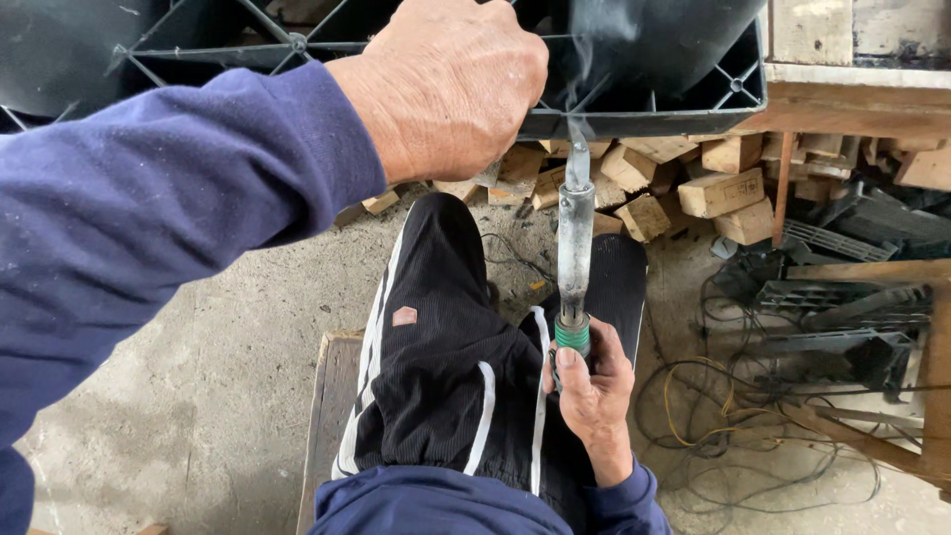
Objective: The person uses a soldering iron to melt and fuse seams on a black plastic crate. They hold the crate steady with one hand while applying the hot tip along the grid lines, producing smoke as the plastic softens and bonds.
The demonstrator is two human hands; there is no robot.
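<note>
The black ribbed plastic panel (634, 89), judged stiff and light, is clamped at its lower edge by the left hand (446, 84), while the smoking heating iron (575, 238), hot at the tip, is gripped by its handle in the closed right hand (594, 386)

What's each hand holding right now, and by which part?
The right hand holds a soldering iron by its handle end, near the green collar. The left hand grips the lower edge of the black plastic crate.
</note>
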